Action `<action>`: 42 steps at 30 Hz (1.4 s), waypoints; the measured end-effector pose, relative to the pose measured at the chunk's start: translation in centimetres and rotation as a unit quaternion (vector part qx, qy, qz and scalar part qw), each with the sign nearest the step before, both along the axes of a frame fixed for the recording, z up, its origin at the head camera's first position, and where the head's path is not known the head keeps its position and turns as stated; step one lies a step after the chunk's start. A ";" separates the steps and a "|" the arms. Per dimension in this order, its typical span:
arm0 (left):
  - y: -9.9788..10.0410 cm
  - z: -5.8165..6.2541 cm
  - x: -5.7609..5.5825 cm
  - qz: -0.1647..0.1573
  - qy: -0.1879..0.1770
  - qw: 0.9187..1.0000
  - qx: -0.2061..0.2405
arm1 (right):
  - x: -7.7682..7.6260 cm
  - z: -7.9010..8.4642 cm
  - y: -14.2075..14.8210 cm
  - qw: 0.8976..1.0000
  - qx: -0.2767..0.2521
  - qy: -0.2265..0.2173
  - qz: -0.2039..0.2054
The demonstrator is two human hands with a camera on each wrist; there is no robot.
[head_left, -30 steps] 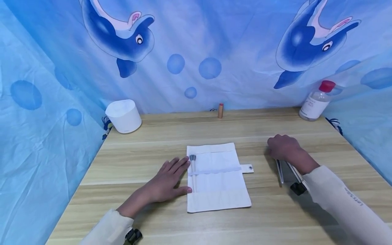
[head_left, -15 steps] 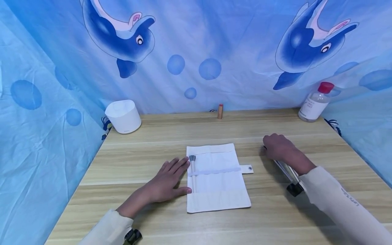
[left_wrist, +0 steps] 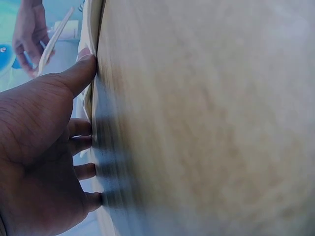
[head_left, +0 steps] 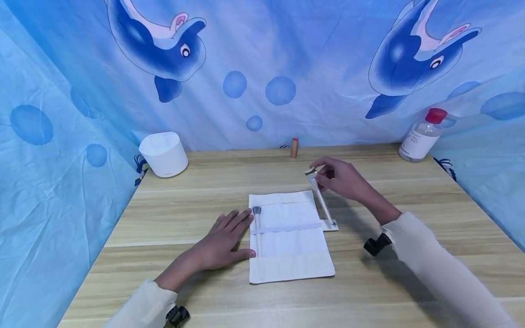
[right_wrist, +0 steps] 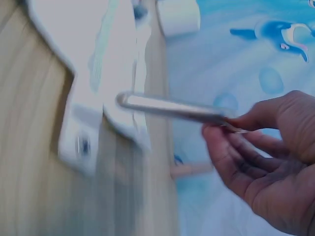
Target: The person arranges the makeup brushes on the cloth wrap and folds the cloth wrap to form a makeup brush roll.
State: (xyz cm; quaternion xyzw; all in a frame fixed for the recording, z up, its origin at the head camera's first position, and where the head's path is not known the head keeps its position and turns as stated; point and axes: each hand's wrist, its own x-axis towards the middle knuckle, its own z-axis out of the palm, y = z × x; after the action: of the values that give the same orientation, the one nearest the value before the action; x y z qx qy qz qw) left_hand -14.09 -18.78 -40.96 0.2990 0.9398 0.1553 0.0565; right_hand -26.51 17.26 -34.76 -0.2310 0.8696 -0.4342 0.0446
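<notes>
A white fabric brush roll [head_left: 293,246] lies unfolded on the wooden table, a snap tab [head_left: 330,225] sticking out on its right. One makeup brush [head_left: 258,232] with dark bristles is tucked under its strap on the left side. My left hand [head_left: 223,243] rests flat with spread fingers at the roll's left edge, fingertips and thumb touching it. Above the roll's upper right corner, my right hand [head_left: 338,177] pinches a second makeup brush [head_left: 321,198] near its head. That brush's pale, shiny handle [right_wrist: 167,107] slants down toward the tab; its bristles are hard to make out.
A white rounded container [head_left: 165,155] stands at the back left. A small copper-coloured tube [head_left: 294,148] is at the back middle. At the back right stands a clear bottle with a red cap [head_left: 420,135]. A blue dolphin-print cloth [head_left: 254,54] hangs behind the table.
My right hand has lifted off the table on the right and moved left with the makeup brush, up to the roll's upper right corner. My left hand stays put.
</notes>
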 end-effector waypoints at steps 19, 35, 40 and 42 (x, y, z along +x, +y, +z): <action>0.1 0.2 -0.1 0.004 -0.002 1.000 -0.004 | 0.3 -2.8 -7.8 0.964 -0.228 -0.129 0.050; 0.1 0.2 0.0 0.002 -0.008 1.000 -0.005 | 2.2 -5.1 -8.0 0.957 -0.102 -0.234 0.139; 0.0 0.1 0.0 0.003 -0.006 1.000 -0.004 | 2.9 -5.3 -7.9 0.977 -0.009 -0.141 0.160; 0.0 0.0 0.0 0.004 -0.006 1.000 -0.004 | 3.2 -5.3 -7.7 0.983 0.024 -0.083 0.161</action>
State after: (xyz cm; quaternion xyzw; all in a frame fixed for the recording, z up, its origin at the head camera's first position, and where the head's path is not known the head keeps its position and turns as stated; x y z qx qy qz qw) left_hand -14.06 -18.77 -40.91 0.2943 0.9411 0.1540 0.0628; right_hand -23.28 9.55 -40.02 -0.3298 0.8248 -0.4175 0.1912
